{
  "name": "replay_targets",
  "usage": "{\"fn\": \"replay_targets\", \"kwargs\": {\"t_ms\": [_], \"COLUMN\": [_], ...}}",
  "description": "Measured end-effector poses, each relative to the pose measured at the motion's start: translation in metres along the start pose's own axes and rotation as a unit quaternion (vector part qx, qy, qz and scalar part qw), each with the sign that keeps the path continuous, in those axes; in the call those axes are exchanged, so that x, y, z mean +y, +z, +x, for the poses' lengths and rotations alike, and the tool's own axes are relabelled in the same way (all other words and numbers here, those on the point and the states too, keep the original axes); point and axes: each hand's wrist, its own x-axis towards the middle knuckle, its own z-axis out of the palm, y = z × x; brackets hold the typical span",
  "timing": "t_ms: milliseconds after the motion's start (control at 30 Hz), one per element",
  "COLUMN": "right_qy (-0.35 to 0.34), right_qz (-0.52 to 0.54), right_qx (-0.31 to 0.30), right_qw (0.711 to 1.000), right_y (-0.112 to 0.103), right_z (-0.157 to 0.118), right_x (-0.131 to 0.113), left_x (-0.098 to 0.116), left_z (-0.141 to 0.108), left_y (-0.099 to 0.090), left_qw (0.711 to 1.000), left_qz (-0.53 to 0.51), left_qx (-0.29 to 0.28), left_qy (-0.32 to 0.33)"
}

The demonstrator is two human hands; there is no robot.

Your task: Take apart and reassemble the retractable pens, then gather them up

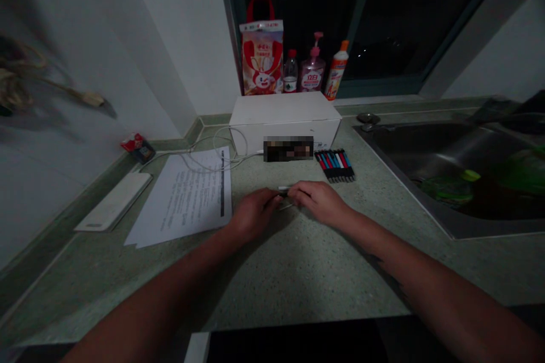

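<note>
Over speckled green countertop [293, 272] | white pen [283, 188], long axis crosswise | left hand [254, 212], right hand [319, 201]: grips closed on it

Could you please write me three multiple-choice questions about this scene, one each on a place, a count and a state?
1. Where does the sheet of printed paper lie relative to the left hand?
A. To its left
B. To its right
C. Under it

2. How many bottles stand behind the white box?
A. Two
B. Three
C. Five

3. What state is the small white item in?
A. Lying in the sink
B. Standing on the white box
C. Held between the left hand and the right hand

1: A, the paper lies beyond the hand's left side.
2: B, a small clear one, a pump one and an orange-capped one show.
3: C, the fingers of both hands meet on it.
</note>
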Motion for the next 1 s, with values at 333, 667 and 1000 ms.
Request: {"fn": "replay_targets", "kwargs": {"t_ms": [333,667,1000], "right_qy": [-0.011,-0.005,-0.016], "right_qz": [0.005,0.015,0.022], "right_qx": [0.008,0.025,0.016], "right_qw": [1.000,1.000,0.999], "right_y": [0.0011,0.0032,0.0058], "right_z": [-0.0003,-0.0009,0.0002], "right_x": [-0.0034,-0.0064,-0.0053], "left_x": [-0.0072,-0.0032,-0.0035], "left_z": [0.0008,0.0008,-0.0001], "left_y": [0.0035,0.0017,0.0032], "left_qw": [0.999,0.995,0.994], "left_qz": [-0.019,-0.069,-0.071], "left_qx": [0.015,0.066,0.085], "left_qy": [0.022,-0.015,-0.017]}}
